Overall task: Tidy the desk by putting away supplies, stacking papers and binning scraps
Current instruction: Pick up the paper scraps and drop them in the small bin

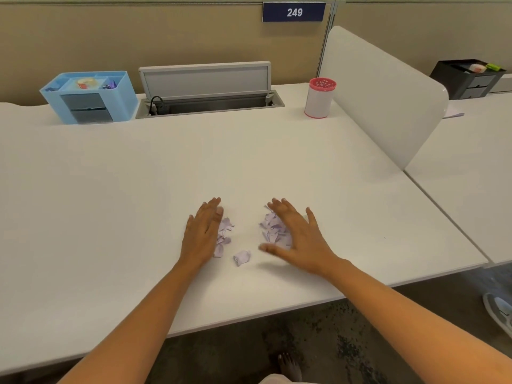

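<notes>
1. Torn lilac paper scraps (273,228) lie in two small heaps near the front of the white desk (138,189), with one stray scrap (242,257) just below them.
2. My left hand (203,234), fingers straight, touches the left heap (225,235) and holds nothing.
3. My right hand (296,236), fingers spread, partly covers the right heap, gripping nothing.
4. At the back stand a pink-rimmed cup (320,98) on the right and a blue organiser (88,97) on the left.
</notes>
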`<state>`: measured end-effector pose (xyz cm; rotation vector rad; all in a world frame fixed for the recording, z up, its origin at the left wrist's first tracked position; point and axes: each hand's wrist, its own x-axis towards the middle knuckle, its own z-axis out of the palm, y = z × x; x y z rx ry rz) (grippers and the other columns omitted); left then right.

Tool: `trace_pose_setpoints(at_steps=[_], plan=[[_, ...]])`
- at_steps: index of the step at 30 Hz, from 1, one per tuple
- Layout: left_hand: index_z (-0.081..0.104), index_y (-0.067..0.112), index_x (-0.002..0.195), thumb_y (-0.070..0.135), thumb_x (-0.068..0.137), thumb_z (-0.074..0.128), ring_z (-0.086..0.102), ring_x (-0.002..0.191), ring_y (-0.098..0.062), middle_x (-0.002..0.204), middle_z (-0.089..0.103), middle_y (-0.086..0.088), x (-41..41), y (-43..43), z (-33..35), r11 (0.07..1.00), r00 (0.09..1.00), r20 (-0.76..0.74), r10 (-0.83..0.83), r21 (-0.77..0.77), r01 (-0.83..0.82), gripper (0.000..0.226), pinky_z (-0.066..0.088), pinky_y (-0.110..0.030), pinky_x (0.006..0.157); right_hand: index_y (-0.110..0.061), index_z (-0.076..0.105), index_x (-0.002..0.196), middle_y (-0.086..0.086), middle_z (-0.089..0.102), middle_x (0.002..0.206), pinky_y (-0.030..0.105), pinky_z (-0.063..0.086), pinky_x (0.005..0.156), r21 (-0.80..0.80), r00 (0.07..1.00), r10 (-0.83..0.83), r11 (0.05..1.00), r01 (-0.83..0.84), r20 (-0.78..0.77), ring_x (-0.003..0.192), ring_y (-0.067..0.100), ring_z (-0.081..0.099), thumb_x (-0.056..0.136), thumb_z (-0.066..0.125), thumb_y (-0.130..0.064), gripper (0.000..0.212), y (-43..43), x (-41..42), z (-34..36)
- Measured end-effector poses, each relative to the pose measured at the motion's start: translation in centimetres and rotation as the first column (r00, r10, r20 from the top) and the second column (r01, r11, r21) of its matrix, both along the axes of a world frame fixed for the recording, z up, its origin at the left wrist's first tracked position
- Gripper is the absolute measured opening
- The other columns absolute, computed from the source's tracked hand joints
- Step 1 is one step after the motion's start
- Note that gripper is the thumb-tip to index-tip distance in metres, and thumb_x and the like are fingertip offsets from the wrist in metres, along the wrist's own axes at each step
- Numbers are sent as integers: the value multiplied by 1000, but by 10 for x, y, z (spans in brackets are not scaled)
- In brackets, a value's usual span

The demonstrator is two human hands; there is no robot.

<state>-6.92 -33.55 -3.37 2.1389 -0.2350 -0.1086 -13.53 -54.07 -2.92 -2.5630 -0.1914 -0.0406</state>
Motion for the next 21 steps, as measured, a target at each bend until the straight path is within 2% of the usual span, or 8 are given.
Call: trace_pose_setpoints(at_steps=[2, 4, 7, 11, 14, 17, 19, 21], plan=[[40, 21, 139, 35, 100, 27, 25, 141, -11, 148, 36, 4, -3, -1, 3, 985, 995, -35, 90, -145, -95, 43, 13, -36, 119, -35, 2, 147, -16, -7, 156, 43, -17, 112, -181, 995, 100, 978, -100, -11, 141, 0, -15, 65, 32, -82, 99, -2, -2, -5], [41, 21, 139, 44, 98, 28, 27, 140, -12, 147, 38, 4, -9, -4, 4, 976, 992, -44, 117, -177, -123, 48, 18, -37, 118, -37, -3, 146, -15, -12, 155, 45, -18, 110, -280, 987, 158, 947, -155, -13, 139, 1, -21, 65, 29, -83, 98, -2, 3, -9], [40, 23, 138, 48, 97, 25, 29, 138, -12, 146, 39, 4, -14, -13, -1, 971, 988, -54, 143, -186, -150, 51, 19, -40, 117, -35, 6, 148, -13, -4, 157, 48, -16, 111, -290, 985, 174, 943, -162, 16, 139, 0, -18, 66, 21, -83, 96, 0, 20, -11], [45, 36, 133, 63, 91, 20, 40, 131, -17, 141, 44, 4, -13, -27, 3, 929, 970, -145, 194, -290, -229, 56, 34, -47, 109, -31, 16, 147, -11, 6, 157, 53, -10, 112, -313, 989, 142, 942, -123, 41, 145, 7, -7, 68, 13, -79, 93, -1, 49, -11], [44, 32, 135, 59, 86, 17, 42, 129, -29, 141, 44, 1, -21, -46, 9, 933, 970, -168, 174, -287, -217, 62, 38, -47, 106, -29, 22, 146, -10, 12, 156, 55, -5, 112, -327, 993, 79, 944, -48, 83, 145, 10, -1, 71, 8, -79, 91, -10, 68, -13], [45, 33, 133, 50, 94, 19, 46, 122, -24, 134, 44, 8, -21, -61, 14, 895, 964, -210, 165, -379, -236, 50, 50, -22, 85, -28, 32, 142, -9, 23, 154, 55, 0, 112, -269, 989, 4, 962, 36, 148, 145, 12, 8, 72, 2, -76, 91, -22, 75, -13], [46, 29, 133, 42, 99, 18, 37, 126, -8, 138, 42, 10, -11, -60, 14, 846, 957, -217, 192, -457, -273, 46, 36, -12, 90, -27, 40, 138, -7, 32, 149, 55, 4, 112, -181, 977, 1, 983, 39, 213, 144, 12, 16, 75, 1, -74, 88, -27, 71, -12], [48, 26, 132, 44, 99, 18, 31, 135, -8, 142, 41, 9, 1, -49, 11, 802, 942, -216, 255, -497, -331, 48, 23, -21, 107, -26, 47, 132, -7, 41, 144, 55, 9, 113, -115, 961, 68, 993, -38, 267, 141, 12, 23, 81, 6, -73, 81, -23, 63, -12]])
